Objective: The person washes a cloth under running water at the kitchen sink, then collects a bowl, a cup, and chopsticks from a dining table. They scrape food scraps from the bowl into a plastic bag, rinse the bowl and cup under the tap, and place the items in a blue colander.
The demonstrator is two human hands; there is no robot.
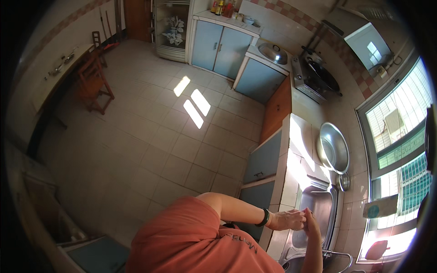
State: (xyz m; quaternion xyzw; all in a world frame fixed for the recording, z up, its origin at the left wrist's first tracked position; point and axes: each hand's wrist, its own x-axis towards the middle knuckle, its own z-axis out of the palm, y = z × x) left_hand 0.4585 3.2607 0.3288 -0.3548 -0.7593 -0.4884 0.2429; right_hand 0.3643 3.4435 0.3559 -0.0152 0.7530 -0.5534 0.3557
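Observation:
My left hand [290, 219], with a dark band on its wrist, meets my right hand [311, 223] above the stainless-steel sink [319, 198]. The fingertips of both hands are pressed together. Any small thing between them is too hidden to make out. My right forearm rises from the lower edge of the picture and crosses the sink's near part. A curved metal faucet [348, 259] stands beside that forearm, on the window side.
A large metal basin [333, 148] and a small metal bowl [342, 181] rest by the wall. Farther along are a gas stove [302, 80], a black wok [324, 75] and a domed lid [273, 53]. A wooden chair [95, 85] stands across the tiled floor [164, 136].

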